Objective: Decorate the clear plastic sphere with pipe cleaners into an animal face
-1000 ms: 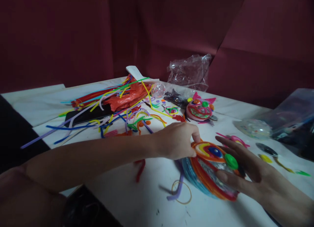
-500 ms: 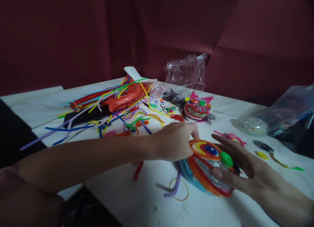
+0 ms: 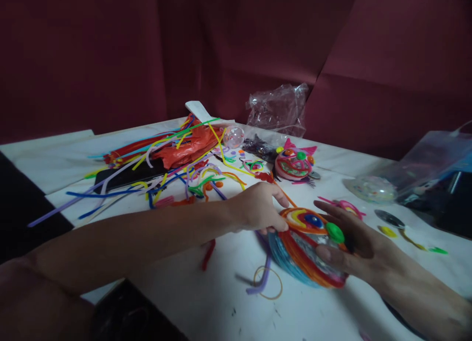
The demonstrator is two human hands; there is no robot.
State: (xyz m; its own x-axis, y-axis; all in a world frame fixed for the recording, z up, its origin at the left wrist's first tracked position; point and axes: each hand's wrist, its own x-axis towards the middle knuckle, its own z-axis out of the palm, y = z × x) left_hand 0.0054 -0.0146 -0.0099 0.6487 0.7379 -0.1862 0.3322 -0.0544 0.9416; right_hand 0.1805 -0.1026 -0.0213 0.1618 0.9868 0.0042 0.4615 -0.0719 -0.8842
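A ball wrapped in pipe cleaners (image 3: 309,242) rests on the table, with blue, orange and red bands, an orange-rimmed eye with a blue centre, and a green coil nose. My right hand (image 3: 368,247) grips its right side, thumb on the front and fingers behind. At its upper left edge, my left hand (image 3: 260,208) presses thumb and fingertips against the bands; the index finger is raised a little. An orange pipe cleaner strand (image 3: 288,195) sticks up behind that finger. Below lies a bent purple pipe cleaner (image 3: 266,272) with a rubber band (image 3: 280,287) around it.
A finished-looking pink ball face with ears (image 3: 293,165) stands behind. Loose pipe cleaners (image 3: 121,193) and red plastic (image 3: 188,149) spread at left. Clear ball (image 3: 233,136), plastic bag (image 3: 276,110), clear half-shell (image 3: 374,188) and yellow coil (image 3: 388,231) lie around the table.
My left hand's index finger has lifted away from the ball's edge, and an orange strand now shows behind it. The ball appears slightly further left; my right hand keeps its grip.
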